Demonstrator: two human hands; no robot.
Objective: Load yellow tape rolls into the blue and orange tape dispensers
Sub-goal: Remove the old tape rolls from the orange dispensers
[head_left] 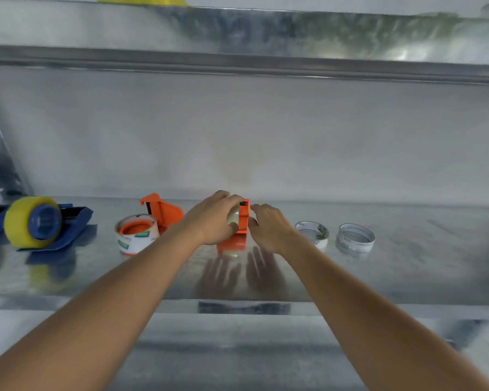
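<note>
An orange tape dispenser (243,221) stands on the metal shelf (407,263) at the middle. My left hand (213,218) is wrapped over it from the left, on a pale tape roll (233,217) mounted in it. My right hand (268,230) touches the dispenser's right side with fingers curled. A second orange dispenser (163,211) with a mostly used white-cored roll (136,234) sits to the left. Far left, a blue dispenser (68,221) carries a full yellow tape roll (26,221).
Two empty white tape cores (312,232) (355,238) stand to the right of my hands. A metal back wall (237,131) closes the shelf, with an upper shelf lip (237,63) overhead and something yellow (141,0) on top.
</note>
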